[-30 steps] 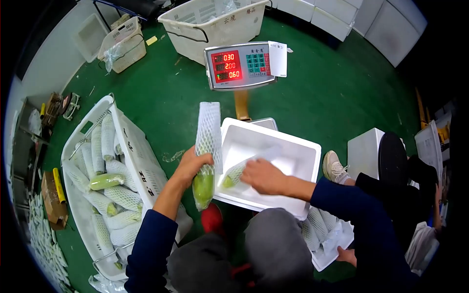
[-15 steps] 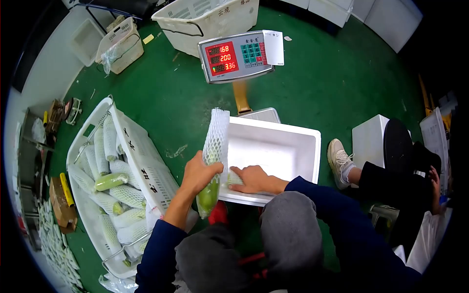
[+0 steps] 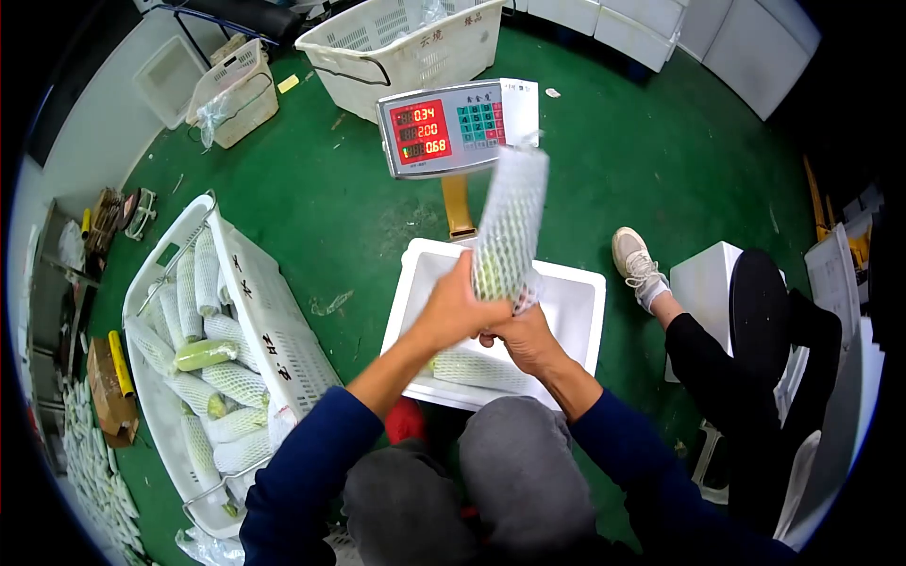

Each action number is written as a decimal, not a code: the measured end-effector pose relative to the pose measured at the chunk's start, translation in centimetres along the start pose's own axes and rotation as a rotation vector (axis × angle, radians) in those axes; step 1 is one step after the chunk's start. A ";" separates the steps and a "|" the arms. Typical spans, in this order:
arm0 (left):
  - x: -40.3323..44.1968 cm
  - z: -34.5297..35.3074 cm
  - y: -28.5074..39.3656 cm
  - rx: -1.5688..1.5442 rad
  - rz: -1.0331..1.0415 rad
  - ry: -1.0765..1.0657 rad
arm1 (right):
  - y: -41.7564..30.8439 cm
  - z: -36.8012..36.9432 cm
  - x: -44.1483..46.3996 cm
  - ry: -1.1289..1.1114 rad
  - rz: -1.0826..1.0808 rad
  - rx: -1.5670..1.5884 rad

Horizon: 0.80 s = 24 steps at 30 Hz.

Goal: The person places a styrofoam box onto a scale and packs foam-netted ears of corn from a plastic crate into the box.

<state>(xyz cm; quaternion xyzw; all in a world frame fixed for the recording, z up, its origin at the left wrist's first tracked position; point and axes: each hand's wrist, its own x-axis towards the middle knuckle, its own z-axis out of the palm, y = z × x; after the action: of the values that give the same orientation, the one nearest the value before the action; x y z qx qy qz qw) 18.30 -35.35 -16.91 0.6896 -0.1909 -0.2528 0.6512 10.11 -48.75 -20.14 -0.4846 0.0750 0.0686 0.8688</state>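
Note:
A zucchini in a white foam net sleeve (image 3: 510, 222) is held up, tilted, over the white foam box (image 3: 593, 325). My left hand (image 3: 455, 307) wraps round its lower part. My right hand (image 3: 530, 335) is closed at the sleeve's bottom end, close against the left hand; its fingers are partly hidden. Inside the box, along its near side, lies another sleeved zucchini (image 3: 481, 372). The scale display (image 3: 444, 129) stands beyond the box on a yellow post, with red digits lit, the top line reading 0.34.
To the left, a white crate (image 3: 283, 325) holds several sleeved zucchini and a bare one (image 3: 206, 354). Another white crate (image 3: 406, 52) and a smaller basket (image 3: 231, 94) stand farther back. At the right, a person's leg and shoe (image 3: 637, 264) are beside a white box (image 3: 703, 283).
The sleeved zucchini has moved right and up over the box. My right hand has left the zucchini in the box and joined the left. The display's top line went from 1.68 to 0.34.

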 end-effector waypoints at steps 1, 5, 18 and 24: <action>-0.8 0.6 -0.5 -0.137 -0.128 -0.045 | 1.1 -0.3 0.0 -0.035 -0.059 -0.162; 0.2 -1.2 -3.2 0.570 -0.140 -0.053 | 3.4 -3.2 -1.7 -0.507 0.177 -1.336; -7.0 -8.8 -2.1 0.656 0.103 0.084 | 9.0 -8.7 5.0 -0.328 0.133 -1.379; -12.0 -38.3 -2.4 1.355 -0.442 1.114 | 7.1 -5.3 3.4 -0.220 -0.319 -1.382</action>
<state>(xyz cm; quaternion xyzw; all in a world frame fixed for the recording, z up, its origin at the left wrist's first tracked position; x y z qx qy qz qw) 31.39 2.63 -17.14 0.9687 0.1808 0.1651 0.0402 11.72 -49.41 -29.51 -0.9192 -0.1454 0.0210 0.3654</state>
